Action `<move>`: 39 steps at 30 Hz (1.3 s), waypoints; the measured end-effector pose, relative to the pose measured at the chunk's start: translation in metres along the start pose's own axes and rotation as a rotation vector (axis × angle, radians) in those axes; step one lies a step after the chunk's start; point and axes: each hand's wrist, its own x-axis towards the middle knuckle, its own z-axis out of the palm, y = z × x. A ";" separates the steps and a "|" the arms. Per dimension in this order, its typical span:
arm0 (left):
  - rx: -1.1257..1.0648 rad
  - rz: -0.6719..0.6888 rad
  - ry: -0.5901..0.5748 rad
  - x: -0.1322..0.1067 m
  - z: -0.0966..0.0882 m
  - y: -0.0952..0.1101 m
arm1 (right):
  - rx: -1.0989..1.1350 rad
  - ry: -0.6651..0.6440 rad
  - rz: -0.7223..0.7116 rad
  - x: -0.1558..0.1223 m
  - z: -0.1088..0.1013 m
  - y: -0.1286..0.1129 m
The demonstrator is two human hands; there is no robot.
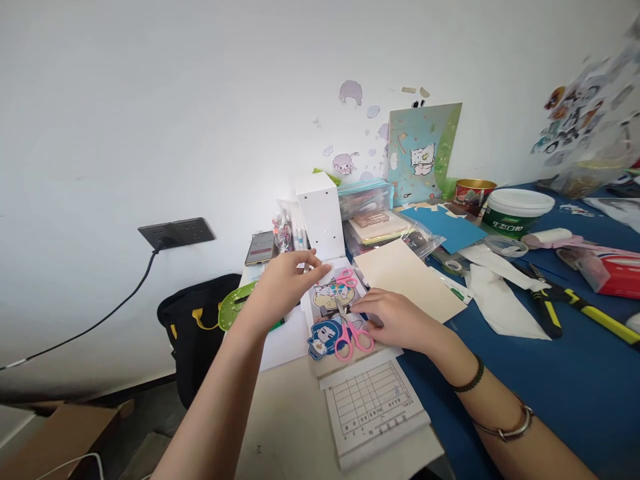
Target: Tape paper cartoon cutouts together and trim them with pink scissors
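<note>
Our left hand (289,280) hovers loosely spread near a cartoon cutout (325,291), and we cannot tell whether our right hand (395,317), beside pink-handled scissors (347,328), pinches anything.

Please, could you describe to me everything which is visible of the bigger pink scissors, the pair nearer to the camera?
The scissors have two pink, plastic-looking finger loops and silvery, metal-looking blades. They lie with the loops toward the person and the blades pointing away, beside the blue-haired character cutout. The right hand is just to their right; whether its fingers touch them is unclear. I cannot tell whether the blades are fully closed.
</note>
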 end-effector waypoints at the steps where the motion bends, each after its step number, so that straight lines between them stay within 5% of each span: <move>1: -0.005 0.002 0.001 0.000 0.000 0.000 | 0.000 -0.002 0.006 0.000 0.000 0.000; 7: -0.030 0.005 -0.006 0.001 0.000 -0.002 | 0.065 0.030 0.086 -0.002 -0.001 0.000; 12: -0.091 0.014 -0.042 -0.001 -0.002 0.001 | 0.141 0.223 0.158 0.000 -0.004 0.001; 16: -0.194 0.042 -0.150 -0.004 0.002 0.008 | 0.385 0.411 0.116 0.002 -0.008 -0.005; 21: -0.360 0.118 -0.307 -0.009 0.009 0.019 | 0.665 0.454 0.045 0.002 -0.004 -0.018; 28: -0.607 0.102 -0.398 -0.009 0.007 0.020 | 0.517 0.680 0.135 0.005 0.001 -0.017; 34: -0.712 0.108 -0.448 -0.007 0.004 0.013 | 0.547 0.741 0.208 0.003 0.001 -0.016; 39: -0.690 0.104 -0.507 -0.007 -0.002 0.012 | 1.015 0.447 0.068 0.001 -0.002 -0.019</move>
